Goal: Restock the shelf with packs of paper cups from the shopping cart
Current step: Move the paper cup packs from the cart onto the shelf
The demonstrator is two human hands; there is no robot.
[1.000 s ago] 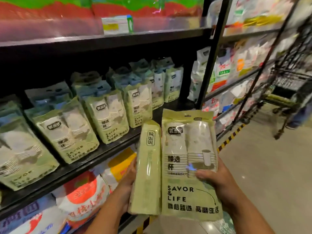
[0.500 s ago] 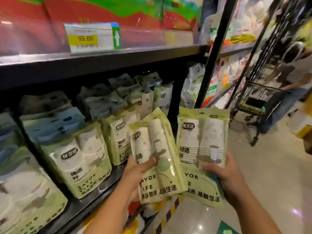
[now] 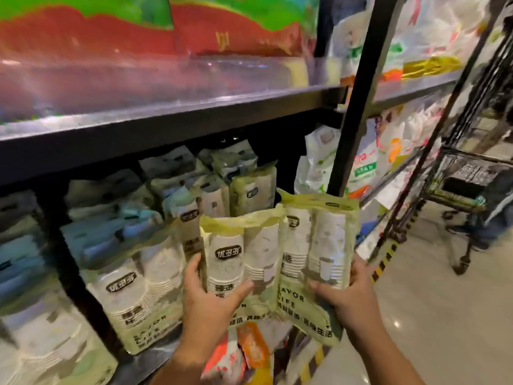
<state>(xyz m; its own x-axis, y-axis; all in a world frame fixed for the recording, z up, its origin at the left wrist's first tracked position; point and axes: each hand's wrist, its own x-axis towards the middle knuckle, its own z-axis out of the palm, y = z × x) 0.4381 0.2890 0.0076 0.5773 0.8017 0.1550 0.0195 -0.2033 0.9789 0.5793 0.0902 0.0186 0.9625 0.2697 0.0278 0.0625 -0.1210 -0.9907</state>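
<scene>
I hold two pale green packs of paper cups upright in front of the middle shelf (image 3: 155, 354). My left hand (image 3: 211, 298) grips the lower part of the left pack (image 3: 241, 259), which is close to the shelved packs. My right hand (image 3: 347, 295) grips the right pack (image 3: 319, 245) from its right side. The two packs touch edge to edge. Rows of the same packs (image 3: 133, 290) stand on the dark shelf, filling it from the left up to my hands. The shopping cart (image 3: 466, 187) stands at the far right in the aisle.
A dark upper shelf (image 3: 166, 120) with red and green bags hangs just above the packs. A black upright post (image 3: 352, 107) rises right behind the held packs. Orange and white bags lie on the shelf below. A person's legs stand beside the cart on the glossy floor.
Both packs have moved up and toward the shelf. The left pack has turned to face me squarely and now touches the right one. The view has swung closer to the shelf.
</scene>
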